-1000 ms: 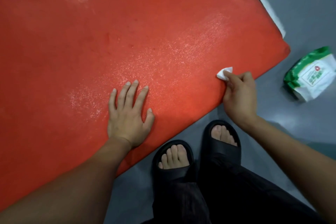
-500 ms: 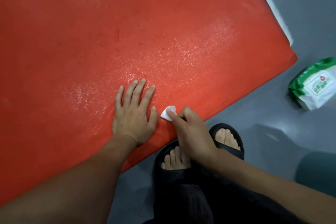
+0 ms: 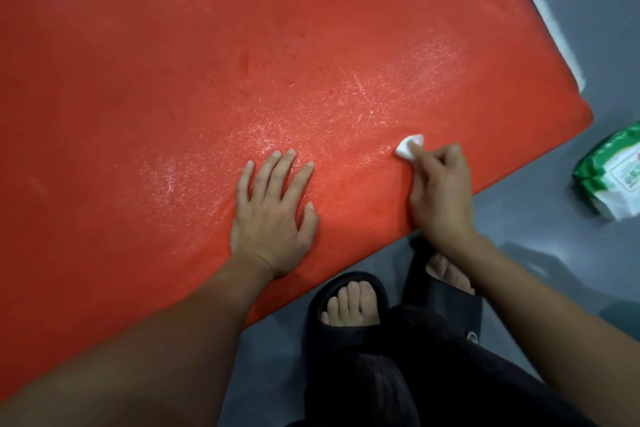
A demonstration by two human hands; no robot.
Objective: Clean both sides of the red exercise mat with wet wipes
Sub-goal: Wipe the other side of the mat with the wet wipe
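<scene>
The red exercise mat (image 3: 242, 62) lies flat on the grey floor and fills most of the view, with a damp sheen across its middle. My left hand (image 3: 273, 215) rests palm down on the mat near its front edge, fingers spread and straight. To its right, my right hand (image 3: 440, 194) pinches a small folded white wet wipe (image 3: 408, 147) and presses it on the mat close to the front right corner. Most of the wipe is hidden under my fingers.
A green and white pack of wet wipes (image 3: 613, 180) lies on the floor right of the mat. A white strip (image 3: 547, 10) shows along the mat's right edge. My feet in black slippers (image 3: 349, 305) stand on the floor just in front of the mat.
My right hand swept the wipe left along the front edge to beside my left hand, then back right toward the corner. My left hand stayed pressed on the mat.
</scene>
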